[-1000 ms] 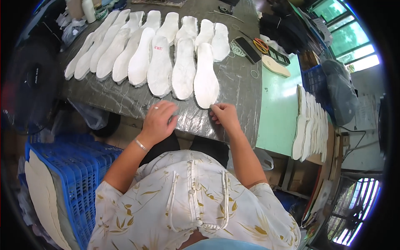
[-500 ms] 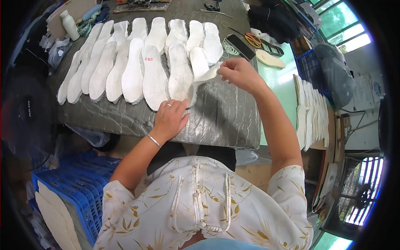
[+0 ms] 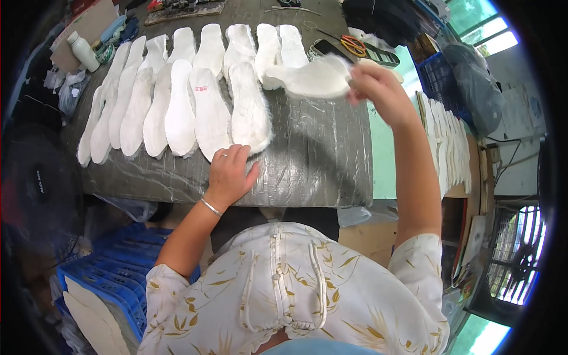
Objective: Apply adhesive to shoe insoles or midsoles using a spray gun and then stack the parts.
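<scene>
White insoles lie in two overlapping rows on the dark table. My right hand is raised at the right and partly blurred by motion. Its fingers grip one end of a white insole, which stretches sideways above the table, its other end close to the rows. My left hand rests with fingers stretched out at the table's near side. Its fingertips touch the lower edges of the front insoles, next to a fuzzy-edged one. Another insole in that row bears a small red mark.
Orange-handled scissors and a dark phone lie at the far right. More insoles stand stacked beyond the pale green surface. A white bottle is at far left. A blue crate holds cream sheets below.
My right hand has moved right and up, pulling the insole out flat from its folded position over the front row. The left hand has shifted slightly down and left.
</scene>
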The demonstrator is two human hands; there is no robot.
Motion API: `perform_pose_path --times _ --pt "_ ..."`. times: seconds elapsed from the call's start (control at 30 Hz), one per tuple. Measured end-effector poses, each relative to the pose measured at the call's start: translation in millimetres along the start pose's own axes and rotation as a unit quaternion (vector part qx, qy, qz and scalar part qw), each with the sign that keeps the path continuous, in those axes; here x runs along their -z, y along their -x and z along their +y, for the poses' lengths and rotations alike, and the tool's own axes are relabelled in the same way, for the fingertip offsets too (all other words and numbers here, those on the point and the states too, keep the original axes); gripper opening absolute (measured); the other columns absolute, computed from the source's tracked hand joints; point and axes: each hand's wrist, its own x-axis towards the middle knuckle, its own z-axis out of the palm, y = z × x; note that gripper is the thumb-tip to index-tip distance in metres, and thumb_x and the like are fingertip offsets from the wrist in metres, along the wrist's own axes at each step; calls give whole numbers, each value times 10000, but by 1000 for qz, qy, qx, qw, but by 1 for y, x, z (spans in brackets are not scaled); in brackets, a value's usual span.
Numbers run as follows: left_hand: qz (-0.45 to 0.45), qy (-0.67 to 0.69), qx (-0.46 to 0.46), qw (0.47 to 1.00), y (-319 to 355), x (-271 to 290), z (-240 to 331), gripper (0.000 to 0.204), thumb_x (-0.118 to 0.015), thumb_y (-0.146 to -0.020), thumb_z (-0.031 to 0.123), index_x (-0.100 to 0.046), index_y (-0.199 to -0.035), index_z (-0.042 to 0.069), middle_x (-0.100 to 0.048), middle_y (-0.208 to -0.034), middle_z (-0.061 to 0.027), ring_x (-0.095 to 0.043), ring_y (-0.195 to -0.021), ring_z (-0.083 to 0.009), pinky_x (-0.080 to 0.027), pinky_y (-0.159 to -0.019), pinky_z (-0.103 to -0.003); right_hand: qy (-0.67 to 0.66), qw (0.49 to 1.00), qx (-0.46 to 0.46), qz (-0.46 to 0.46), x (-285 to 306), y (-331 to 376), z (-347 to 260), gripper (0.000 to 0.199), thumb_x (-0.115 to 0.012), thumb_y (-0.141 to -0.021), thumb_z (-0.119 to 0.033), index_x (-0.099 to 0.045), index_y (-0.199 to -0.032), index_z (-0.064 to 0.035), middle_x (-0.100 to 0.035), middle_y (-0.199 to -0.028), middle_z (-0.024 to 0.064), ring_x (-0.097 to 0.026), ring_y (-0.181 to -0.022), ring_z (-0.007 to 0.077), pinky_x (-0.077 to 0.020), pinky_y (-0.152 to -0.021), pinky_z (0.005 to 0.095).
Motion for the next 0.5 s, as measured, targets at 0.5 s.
perform_pose_path --times 0.5 --pt "-2 -28 9 1000 22 1 38 584 -731 -697 87 -485 -1211 -40 -555 -1119 -212 -551 -992 -364 -467 -836 -387 50 940 -327 -80 54 186 170 158 -615 -820 -140 -605 -755 4 -622 -696 32 -601 -654 105 -489 -603 254"
